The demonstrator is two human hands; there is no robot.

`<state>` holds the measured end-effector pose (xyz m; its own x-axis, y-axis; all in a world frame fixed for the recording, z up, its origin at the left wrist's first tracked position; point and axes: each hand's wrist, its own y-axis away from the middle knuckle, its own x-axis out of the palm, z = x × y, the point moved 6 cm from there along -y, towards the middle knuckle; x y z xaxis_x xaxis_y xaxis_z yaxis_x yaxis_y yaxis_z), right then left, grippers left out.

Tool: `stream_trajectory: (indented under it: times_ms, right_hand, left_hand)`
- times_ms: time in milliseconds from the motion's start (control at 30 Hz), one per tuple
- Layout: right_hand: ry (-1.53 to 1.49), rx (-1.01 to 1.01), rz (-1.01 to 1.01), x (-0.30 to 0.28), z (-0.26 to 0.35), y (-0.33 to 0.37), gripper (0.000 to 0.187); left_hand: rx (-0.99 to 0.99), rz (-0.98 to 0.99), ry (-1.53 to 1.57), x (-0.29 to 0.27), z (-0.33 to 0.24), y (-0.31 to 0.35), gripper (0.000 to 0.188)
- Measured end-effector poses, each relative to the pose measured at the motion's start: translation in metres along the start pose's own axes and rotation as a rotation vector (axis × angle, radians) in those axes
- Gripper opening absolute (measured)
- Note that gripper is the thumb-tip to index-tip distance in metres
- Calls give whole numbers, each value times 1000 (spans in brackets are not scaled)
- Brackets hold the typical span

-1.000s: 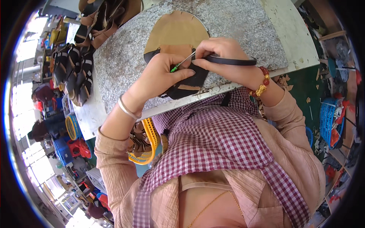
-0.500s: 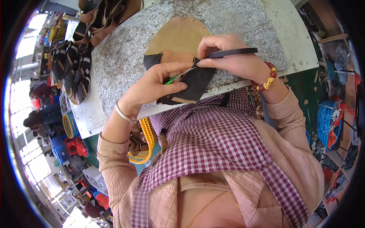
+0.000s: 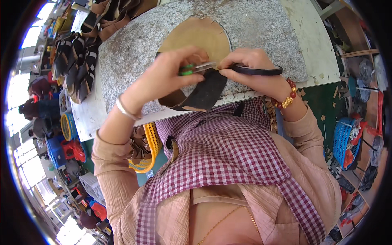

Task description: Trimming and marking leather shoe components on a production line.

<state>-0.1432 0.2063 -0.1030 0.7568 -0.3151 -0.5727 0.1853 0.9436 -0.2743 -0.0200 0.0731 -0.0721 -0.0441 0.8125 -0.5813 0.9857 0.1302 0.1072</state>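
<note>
A curved piece (image 3: 194,36), tan in its upper part, lies on the mottled grey work surface; it looks like leather. Below it a black band (image 3: 210,87) curves toward the table's front edge. My left hand (image 3: 163,73), slightly blurred, is closed on small green-handled snips (image 3: 187,70), their metal blades reaching to my right fingertips. My right hand (image 3: 257,61) carries a roll of black tape (image 3: 265,71) seen nearly edge-on. Its thumb and forefinger pinch together at the upper end of the black band; what lies between them is hard to make out.
Several dark and brown shaped pieces (image 3: 77,61) are heaped at the table's left, more at the far left. A yellow basket (image 3: 153,143) with brown pieces stands below the front edge. A blue basket (image 3: 343,139) is on the right, by shelving.
My left hand has lifted from the black band and moved up, turning the snips so their blades meet my right fingertips. My right hand has shifted slightly right with the tape roll.
</note>
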Motion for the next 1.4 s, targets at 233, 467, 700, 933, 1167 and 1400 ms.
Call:
stream_trajectory:
  times_ms: [233, 467, 700, 933, 1167, 1400]
  right_hand:
    - [26, -55, -74, 1, -1, 6, 7]
    - [26, -75, -41, -1, 9, 1, 10]
    - [-74, 186, -27, -6, 3, 2, 9]
    - [-4, 152, -68, -12, 21, -18, 9]
    - [73, 55, -115, -31, 29, -45, 16]
    - [431, -120, -296, -61, -7, -165, 21]
  left_hand:
    - [101, 205, -457, -16, -25, -24, 24]
    - [112, 283, -740, 3, -27, -31, 21]
    - [11, -414, -742, -59, 49, -30, 32]
    - [118, -468, -8, -70, 50, 42, 20]
    - [-359, -1586, 155, -175, 195, 297, 30]
    - [-657, -1483, 104, -156, 288, 397, 33]
